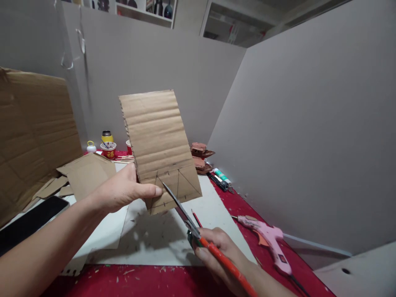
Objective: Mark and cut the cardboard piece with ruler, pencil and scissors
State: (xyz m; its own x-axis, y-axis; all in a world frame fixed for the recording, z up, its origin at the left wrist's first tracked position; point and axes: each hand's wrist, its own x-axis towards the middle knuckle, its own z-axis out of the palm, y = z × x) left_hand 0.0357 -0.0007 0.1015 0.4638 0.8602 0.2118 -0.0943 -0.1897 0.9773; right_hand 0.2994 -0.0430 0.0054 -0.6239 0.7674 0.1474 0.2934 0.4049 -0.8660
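Note:
A rectangular piece of cardboard (156, 128) is held up tilted by my left hand (123, 189), its thumb across the lower left front and the fingers hidden behind. Dark pencil-like lines form slanted shapes along the cardboard's lower strip. My right hand (216, 251) is closed around scissors (185, 216) with orange-red handles. One blade lies in front of the cardboard, its tip near a drawn line beside my left thumb. The other blade is mostly hidden, so I cannot tell whether it is behind the sheet.
White sheets (148, 243) cover part of a red tablecloth (130, 280). A pink glue gun (269, 239) lies at right, near small model boats (201, 159). A phone (34, 218), cardboard scraps (93, 173) and a large cardboard panel (37, 136) are at left; a paper cup (108, 150) stands behind.

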